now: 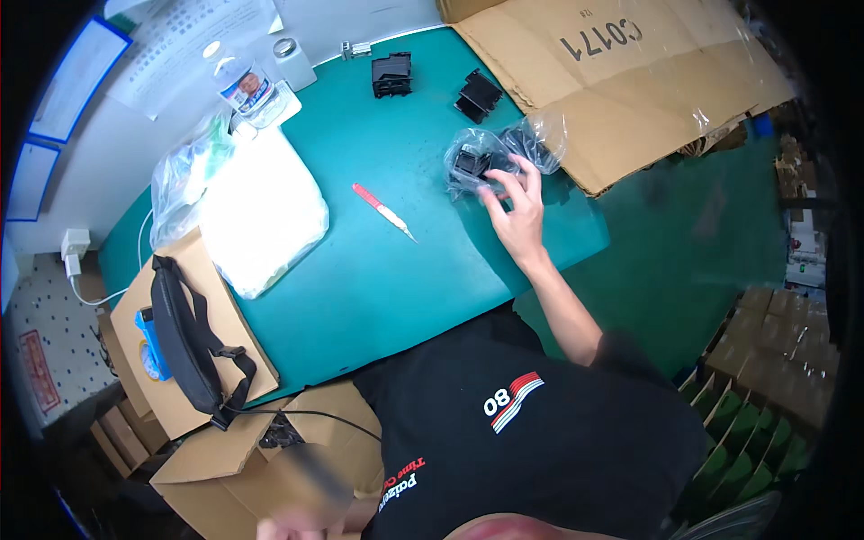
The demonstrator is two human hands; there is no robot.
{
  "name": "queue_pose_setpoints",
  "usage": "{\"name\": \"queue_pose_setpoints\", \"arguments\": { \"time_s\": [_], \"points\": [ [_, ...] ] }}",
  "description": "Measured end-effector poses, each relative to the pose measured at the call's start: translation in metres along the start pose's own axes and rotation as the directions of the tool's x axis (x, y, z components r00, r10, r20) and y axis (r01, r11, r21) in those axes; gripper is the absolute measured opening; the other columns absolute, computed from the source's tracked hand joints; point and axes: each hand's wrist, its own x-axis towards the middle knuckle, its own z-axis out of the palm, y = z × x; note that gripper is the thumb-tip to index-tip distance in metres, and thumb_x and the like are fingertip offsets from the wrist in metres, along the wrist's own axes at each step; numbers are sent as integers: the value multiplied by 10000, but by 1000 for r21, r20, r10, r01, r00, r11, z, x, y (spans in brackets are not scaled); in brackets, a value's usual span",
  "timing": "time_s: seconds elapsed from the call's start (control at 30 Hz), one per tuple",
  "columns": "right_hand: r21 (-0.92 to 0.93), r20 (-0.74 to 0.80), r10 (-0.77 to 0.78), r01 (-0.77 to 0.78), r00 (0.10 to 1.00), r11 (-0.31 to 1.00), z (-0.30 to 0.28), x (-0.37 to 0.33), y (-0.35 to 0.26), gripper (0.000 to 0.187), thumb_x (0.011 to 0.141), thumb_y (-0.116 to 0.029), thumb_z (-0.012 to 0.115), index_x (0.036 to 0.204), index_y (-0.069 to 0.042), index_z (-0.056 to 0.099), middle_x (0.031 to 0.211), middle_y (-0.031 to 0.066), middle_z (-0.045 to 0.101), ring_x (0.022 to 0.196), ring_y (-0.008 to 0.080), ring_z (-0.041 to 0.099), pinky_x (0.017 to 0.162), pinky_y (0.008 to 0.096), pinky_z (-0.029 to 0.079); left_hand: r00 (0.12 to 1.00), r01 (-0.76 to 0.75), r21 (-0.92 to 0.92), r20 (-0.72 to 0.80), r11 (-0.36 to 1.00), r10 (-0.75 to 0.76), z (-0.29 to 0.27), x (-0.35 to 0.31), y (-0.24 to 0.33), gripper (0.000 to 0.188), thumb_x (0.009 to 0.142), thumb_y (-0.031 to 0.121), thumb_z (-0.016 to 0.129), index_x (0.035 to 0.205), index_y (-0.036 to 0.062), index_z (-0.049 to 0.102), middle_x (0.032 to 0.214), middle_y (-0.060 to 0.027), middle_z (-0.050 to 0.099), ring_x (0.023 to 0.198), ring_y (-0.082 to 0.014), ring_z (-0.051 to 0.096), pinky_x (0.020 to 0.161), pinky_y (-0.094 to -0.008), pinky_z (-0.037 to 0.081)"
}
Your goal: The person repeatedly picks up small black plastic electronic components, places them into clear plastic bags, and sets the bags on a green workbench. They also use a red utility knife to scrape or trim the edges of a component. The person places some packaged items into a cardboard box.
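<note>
Clear plastic bag: on the bench, toward its right end, black part inside.
Right hand: fingers curled at the bag's near side; cannot tell whether the grip pinches film.
Left hand: at lower edge, blurred; grip cannot be told.
Step in hand: judged to be handling the bag.
Next move: would call for a secure hold on slack film.
Writing: black characters on cardboard, inverted; coloured lettering on shirt; printed label on bottle.
</note>
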Motion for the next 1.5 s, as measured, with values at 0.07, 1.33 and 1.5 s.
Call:
{"name": "queue_pose_setpoints", "arguments": {
  "time_s": [0.07, 1.33, 1.5],
  "points": [
    [35, -58, -73, 75, 996, 997, 9, 10, 3, 166, 832, -54, 784, 975, -48, 699, 1209, 145, 619, 965, 279, 649, 811, 371, 558, 940, 175, -135, 316, 975, -125, 88, -24, 21, 155, 924, 69, 632, 1056, -6, 662, 989, -124, 641, 861, -202, 616, 720, -309, 510],
    [179, -103, -113, 130, 988, 975, -14, -24, -15, 543, 696, -183, 920, 1131, -48, 623, 1191, 151, 617, 1192, 324, 585, 1054, 489, 450, 140, -391, -340, 896, 855, 421, 370, -159, -20, 569, 792, 23, 734, 1318, -76, 541, 1260, -251, 562, 1277, -455, 535, 1035, -478, 491],
    [164, -210, -327, 363, 921, 917, -20, -19, 6, 1109, 587, -365, 994, 1468, -42, 403, 1550, 257, 323, 1415, 389, 388, 1101, 444, 427, 253, -229, -269, 912, 936, 324, 365, -163, -13, 525, 787, -2, 746, 1276, -72, 566, 1416, -279, 473, 1303, -444, 520, 1035, -469, 499]
  ]
}}
